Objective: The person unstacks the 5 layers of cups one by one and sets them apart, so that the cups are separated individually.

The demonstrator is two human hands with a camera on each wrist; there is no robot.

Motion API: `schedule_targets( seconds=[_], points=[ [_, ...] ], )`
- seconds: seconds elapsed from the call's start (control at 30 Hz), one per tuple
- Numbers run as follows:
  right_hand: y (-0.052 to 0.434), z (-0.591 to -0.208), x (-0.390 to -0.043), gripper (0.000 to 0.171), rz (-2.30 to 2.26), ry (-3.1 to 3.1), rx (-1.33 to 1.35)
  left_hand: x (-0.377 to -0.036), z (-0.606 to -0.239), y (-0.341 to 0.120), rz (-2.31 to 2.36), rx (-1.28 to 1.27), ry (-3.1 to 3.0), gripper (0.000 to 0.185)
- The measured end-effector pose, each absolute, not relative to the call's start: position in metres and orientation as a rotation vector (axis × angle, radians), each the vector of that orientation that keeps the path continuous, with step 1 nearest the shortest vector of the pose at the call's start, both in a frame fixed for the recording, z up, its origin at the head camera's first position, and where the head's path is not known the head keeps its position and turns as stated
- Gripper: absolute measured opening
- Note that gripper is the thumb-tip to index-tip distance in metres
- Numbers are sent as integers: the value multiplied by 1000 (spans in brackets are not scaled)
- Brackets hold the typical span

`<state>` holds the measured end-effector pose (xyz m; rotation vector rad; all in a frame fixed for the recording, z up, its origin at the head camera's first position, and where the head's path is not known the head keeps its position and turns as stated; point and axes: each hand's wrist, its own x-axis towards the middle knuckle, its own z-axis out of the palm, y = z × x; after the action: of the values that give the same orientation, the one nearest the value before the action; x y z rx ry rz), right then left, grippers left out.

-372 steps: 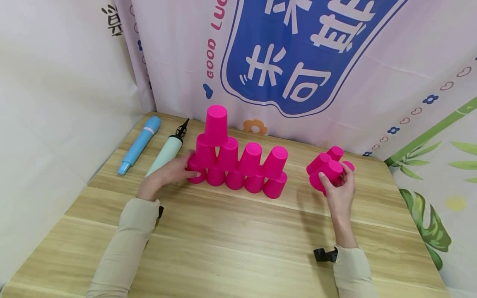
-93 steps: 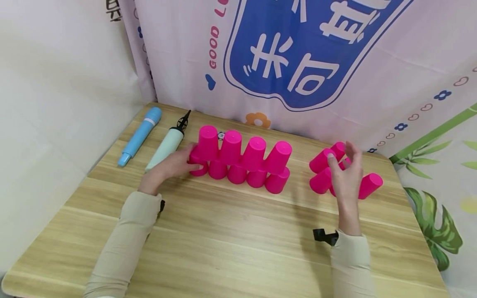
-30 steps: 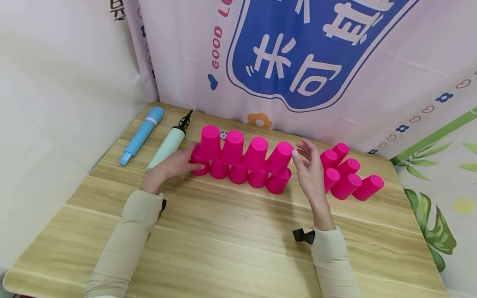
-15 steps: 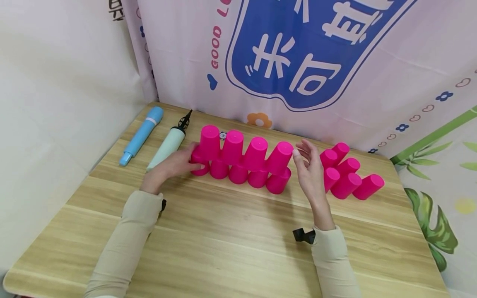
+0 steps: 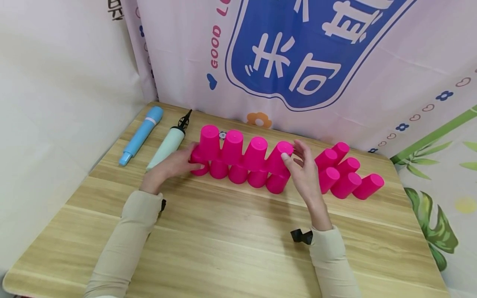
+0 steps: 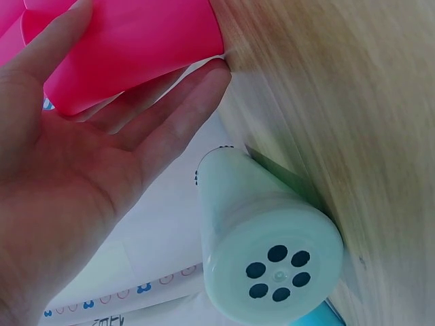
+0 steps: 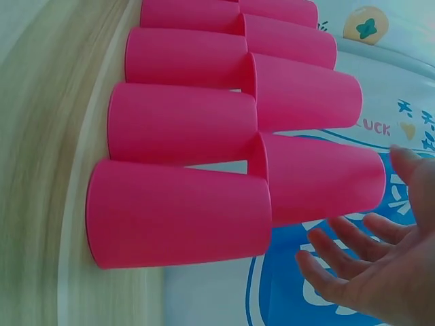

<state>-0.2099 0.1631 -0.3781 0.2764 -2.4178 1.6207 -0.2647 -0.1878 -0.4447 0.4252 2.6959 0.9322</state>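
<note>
Steadying the row's outer end, the left hand [image 5: 169, 167] lies with fingers straight against the bottom-row end cup [image 5: 197, 165], on the wooden tabletop [image 5: 231, 236]; a mint pump [image 5: 167, 149] and a blue tube [image 5: 139, 140] lie just outside that hand. Beyond its fingertips runs the two-tier cup wall [image 5: 242, 163]. The right hand [image 5: 303, 171], fingers spread and not closed on anything, has its thumb at the top-row end cup [image 5: 279, 156]. Loose cups [image 5: 344, 176] lie on their sides just past it. A sideways nudge there would likely topple the upper tier, since each cup bridges two below.
</note>
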Motion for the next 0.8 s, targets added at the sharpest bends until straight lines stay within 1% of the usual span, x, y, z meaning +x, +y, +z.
schedule_targets(
  seconds=[0.2,0.5,0.8],
  points=[
    [157,-380,-209,61,1558,-2427,310,-264,-444,-187,936,429,2699,74],
    [156,-378,-205,58,1493,-2357,306,-264,-446,-186,937,433,2699,74],
    [180,-368,-188,58,1459,-2286,220,-265,-444,-186,940,447,2706,74]
  ],
)
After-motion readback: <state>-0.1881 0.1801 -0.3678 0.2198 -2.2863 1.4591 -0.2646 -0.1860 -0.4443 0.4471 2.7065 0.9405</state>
